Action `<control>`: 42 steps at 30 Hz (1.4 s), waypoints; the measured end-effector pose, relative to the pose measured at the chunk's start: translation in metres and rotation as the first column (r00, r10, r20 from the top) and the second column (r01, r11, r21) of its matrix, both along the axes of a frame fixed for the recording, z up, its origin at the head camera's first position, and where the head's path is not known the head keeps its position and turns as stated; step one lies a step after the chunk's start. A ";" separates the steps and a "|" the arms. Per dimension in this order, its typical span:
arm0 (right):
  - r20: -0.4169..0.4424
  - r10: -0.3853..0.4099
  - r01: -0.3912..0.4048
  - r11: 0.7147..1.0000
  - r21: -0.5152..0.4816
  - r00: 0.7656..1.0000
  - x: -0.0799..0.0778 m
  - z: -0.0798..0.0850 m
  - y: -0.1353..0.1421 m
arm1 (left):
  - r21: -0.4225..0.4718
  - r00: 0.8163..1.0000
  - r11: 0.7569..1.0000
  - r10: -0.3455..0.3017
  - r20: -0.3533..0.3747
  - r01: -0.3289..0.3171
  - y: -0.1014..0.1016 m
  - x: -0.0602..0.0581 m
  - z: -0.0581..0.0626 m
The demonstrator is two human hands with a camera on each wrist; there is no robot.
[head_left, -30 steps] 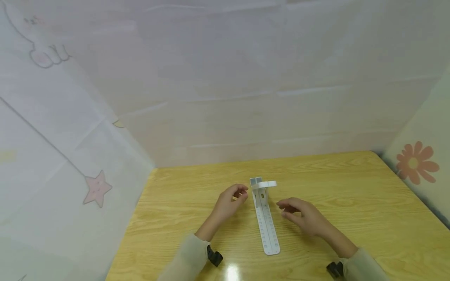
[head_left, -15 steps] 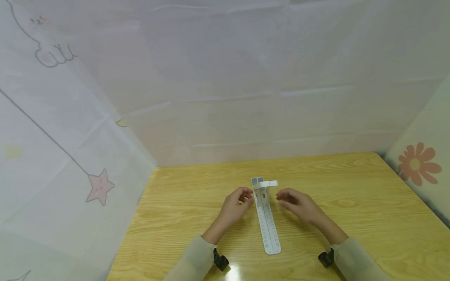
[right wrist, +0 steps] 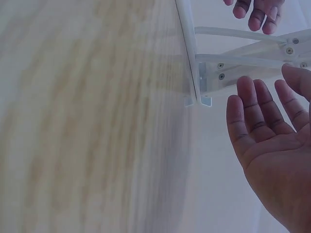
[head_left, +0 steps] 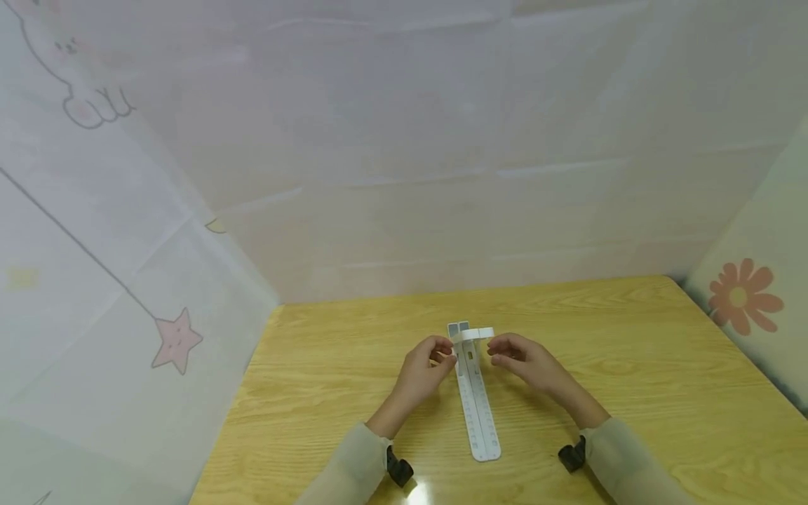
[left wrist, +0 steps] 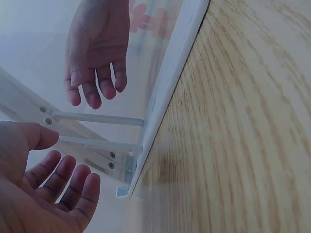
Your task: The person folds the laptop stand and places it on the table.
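A white folding stand (head_left: 481,421) lies on the table, its long notched base pointing toward me and its raised part (head_left: 476,334) at the far end. Thin struts (left wrist: 99,118) and small screws show on it in the left wrist view. My left hand (head_left: 418,372) is just left of the raised part, fingers loosely bent. On the other side, my right hand (head_left: 533,363) mirrors it, palm facing the stand in the right wrist view. Neither hand grips anything. Whether the left thumb touches the stand, I cannot tell.
The wooden table (head_left: 328,365) extends to both sides of the stand. A pale patterned cloth (head_left: 391,175) hangs behind it and along the sides, with a pink star (head_left: 177,341) at left and a flower (head_left: 745,297) at right.
Both hands have moved inward toward the stand's raised part, the right one leftward and slightly farther away from me. The stand stays in place on the table.
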State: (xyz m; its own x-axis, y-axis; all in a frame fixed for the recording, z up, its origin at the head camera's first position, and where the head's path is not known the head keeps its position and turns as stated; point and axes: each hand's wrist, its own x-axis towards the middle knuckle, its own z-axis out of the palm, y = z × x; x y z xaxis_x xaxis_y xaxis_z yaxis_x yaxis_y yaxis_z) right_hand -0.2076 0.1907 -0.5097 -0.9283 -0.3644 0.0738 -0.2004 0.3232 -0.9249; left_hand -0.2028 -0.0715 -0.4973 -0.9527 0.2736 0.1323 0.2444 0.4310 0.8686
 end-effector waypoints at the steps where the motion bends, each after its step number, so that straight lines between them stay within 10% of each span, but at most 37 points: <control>1: 0.009 -0.004 0.004 1.000 0.008 1.000 -0.001 0.000 -0.001 | -0.009 1.000 1.000 0.006 0.002 -0.006 0.000 -0.001 -0.001; 42: -0.061 0.052 -0.041 0.987 0.158 0.997 -0.021 -0.008 -0.011 | -0.150 0.999 0.988 0.039 0.010 -0.037 0.009 -0.004 -0.011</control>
